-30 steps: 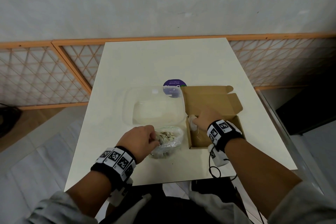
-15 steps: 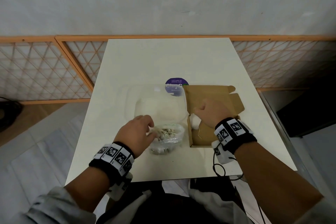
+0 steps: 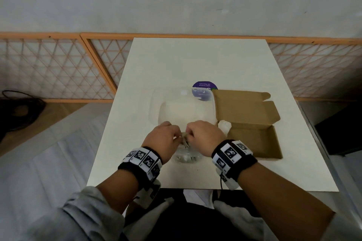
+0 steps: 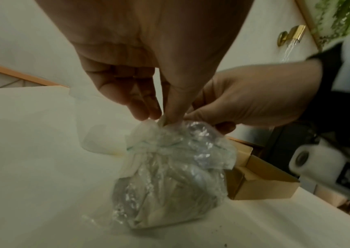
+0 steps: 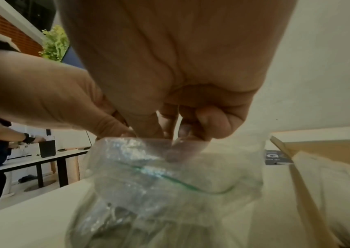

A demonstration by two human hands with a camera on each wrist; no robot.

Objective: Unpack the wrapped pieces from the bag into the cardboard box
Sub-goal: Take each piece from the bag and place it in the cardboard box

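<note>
A clear plastic bag (image 4: 169, 176) with pale wrapped pieces inside stands on the white table (image 3: 195, 60) near its front edge. My left hand (image 3: 177, 138) pinches the bag's top from the left. My right hand (image 3: 189, 137) pinches the rim from the right, with a fingertip (image 5: 174, 151) showing through the plastic inside the mouth. The brown cardboard box (image 3: 254, 139) lies open just right of the bag. One white wrapped piece (image 3: 224, 125) sits at its near-left corner. The bag's contents (image 5: 127, 223) are blurred.
An empty clear plastic container (image 3: 184, 107) sits directly behind the bag, partly over a purple round sticker (image 3: 204, 86). The box's lid flaps (image 3: 244, 107) lie open towards the back. An orange lattice fence (image 3: 58, 68) runs behind the table.
My right hand left the white piece in the box and moved left to the bag's mouth. My left hand stayed on the bag's top.
</note>
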